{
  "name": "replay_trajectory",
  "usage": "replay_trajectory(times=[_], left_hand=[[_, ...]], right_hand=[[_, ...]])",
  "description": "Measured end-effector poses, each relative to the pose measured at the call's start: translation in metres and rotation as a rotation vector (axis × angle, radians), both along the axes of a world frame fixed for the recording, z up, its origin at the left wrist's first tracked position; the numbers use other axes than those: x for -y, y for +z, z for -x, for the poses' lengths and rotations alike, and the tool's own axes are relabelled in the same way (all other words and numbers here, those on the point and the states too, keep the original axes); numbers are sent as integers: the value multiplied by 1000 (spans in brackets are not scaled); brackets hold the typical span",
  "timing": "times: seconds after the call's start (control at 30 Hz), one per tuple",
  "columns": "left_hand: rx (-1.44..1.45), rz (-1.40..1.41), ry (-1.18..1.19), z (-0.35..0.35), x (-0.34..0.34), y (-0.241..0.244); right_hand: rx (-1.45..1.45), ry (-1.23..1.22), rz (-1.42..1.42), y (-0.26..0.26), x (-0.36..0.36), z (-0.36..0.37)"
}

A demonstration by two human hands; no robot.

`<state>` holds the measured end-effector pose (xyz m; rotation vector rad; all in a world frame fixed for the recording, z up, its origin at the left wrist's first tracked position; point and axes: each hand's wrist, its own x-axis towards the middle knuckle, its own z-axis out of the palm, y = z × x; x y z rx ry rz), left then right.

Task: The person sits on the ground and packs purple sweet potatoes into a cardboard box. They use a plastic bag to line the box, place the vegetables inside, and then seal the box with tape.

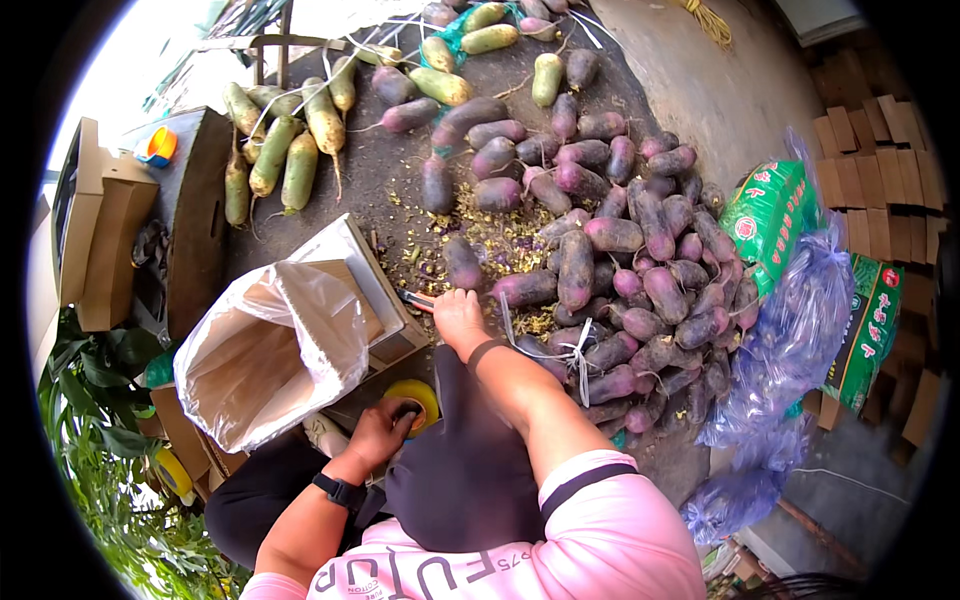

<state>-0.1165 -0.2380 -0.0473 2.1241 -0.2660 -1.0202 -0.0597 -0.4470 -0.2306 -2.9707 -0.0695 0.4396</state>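
Note:
My right hand [457,316] is closed around a small cutter-like tool [415,300], whose dark end points left. Just beyond my knuckles lies a single purple radish [463,262], among yellowish leaf scraps and trimmings. Lower down, my left hand [384,429] grips a roll of yellow tape [424,394] by its rim and core. To the left of both hands, a cardboard box lined with a clear plastic bag [274,352] stands with its mouth open. Behind that liner shows a pale box edge [386,289]. A large heap of purple radishes [577,270] spreads to the right.
Green radishes [274,157] lie at the upper left, more among white straps at the top. Green printed sacks [776,214] and blue-tinted plastic bags [787,322] border the heap. Stacked cardboard [885,161] stands far right. A wooden stand [196,217] holds an orange tape roll [161,142].

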Motion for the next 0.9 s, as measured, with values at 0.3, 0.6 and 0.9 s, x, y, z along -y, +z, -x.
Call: replay_trajectory(times=[0.3, 0.6, 0.9], left_hand=[[21, 164, 129, -13, 51, -43], [36, 228, -28, -29, 132, -43], [191, 344, 44, -64, 166, -23]], right_hand=[[6, -863, -729, 112, 120, 46], [35, -967, -567, 75, 233, 28], [-28, -856, -1345, 138, 190, 48]])
